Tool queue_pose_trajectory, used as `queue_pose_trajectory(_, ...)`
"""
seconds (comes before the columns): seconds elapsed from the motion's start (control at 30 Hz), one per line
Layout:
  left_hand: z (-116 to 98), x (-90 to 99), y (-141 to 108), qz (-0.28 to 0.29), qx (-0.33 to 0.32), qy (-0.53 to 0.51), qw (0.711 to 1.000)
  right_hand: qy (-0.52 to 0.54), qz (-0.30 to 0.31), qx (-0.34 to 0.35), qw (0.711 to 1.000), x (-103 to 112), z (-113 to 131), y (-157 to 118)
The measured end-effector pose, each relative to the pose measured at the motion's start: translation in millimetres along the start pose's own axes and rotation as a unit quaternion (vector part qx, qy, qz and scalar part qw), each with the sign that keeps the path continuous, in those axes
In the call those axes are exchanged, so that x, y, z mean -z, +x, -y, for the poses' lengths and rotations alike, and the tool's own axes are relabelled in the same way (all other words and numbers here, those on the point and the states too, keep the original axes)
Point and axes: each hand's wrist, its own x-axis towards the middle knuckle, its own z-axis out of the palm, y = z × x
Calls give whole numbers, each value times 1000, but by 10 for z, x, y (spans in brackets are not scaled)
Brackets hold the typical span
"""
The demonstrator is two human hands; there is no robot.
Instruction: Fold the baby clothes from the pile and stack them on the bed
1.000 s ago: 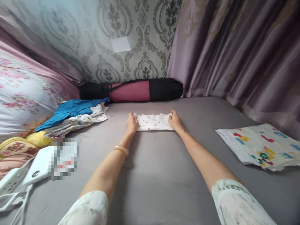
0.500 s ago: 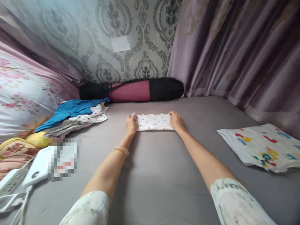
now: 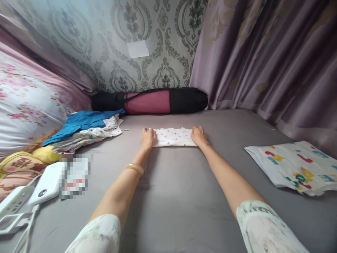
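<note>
A white cloth with small coloured prints [image 3: 174, 137], folded into a flat rectangle, lies on the grey bed sheet [image 3: 173, 189]. At its left end my left hand [image 3: 149, 137] is closed on the edge, a pale bangle round the wrist. My right hand [image 3: 198, 136] grips the opposite end, its fingers curled over the far corner. Both hands rest low, close to the sheet, with the cloth stretched straight between them.
Behind lies a long black and pink bag [image 3: 147, 102] against the wall. A clothes pile [image 3: 84, 128] sits at the left, near a white power bank [image 3: 48, 182] and a power strip [image 3: 15, 200]. A folded patterned cloth [image 3: 297, 167] lies at the right.
The view has shifted slightly. My left hand has curled further over the left end of the cloth, covering the corner that stuck up there. My right hand still holds its end.
</note>
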Motion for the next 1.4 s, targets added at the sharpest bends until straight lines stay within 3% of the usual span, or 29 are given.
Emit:
queue_pose_trajectory(0.1,-112,54,-99,-24,-59,31,997,-27,-76,38,996,26,158,-118)
queue_pose_trajectory(0.17,-228,66,-178,-20,-124,42,991,-32,-90,112,989,13,303,-217)
queue_pose_trajectory(0.27,-400,48,-265,13,-197,52,979,-28,-21,222,974,-30,509,-336)
queue_pose_trajectory(0.37,-493,19,-284,49,-218,57,973,-24,41,265,963,-76,630,-381)
queue_pose_trajectory(0.8,-410,-132,-236,168,-203,59,963,-18,88,250,964,-250,602,-349)
queue_pose_trajectory(1.0,-432,-73,-210,196,-197,54,959,-20,109,247,963,-218,620,-325)
queue_pose_trajectory(1.23,-374,-8,-186,117,-208,87,967,-13,84,233,969,-133,542,-321)
queue_pose_trajectory(1.4,-282,-114,-180,123,-206,76,968,-18,104,222,969,-160,488,-329)
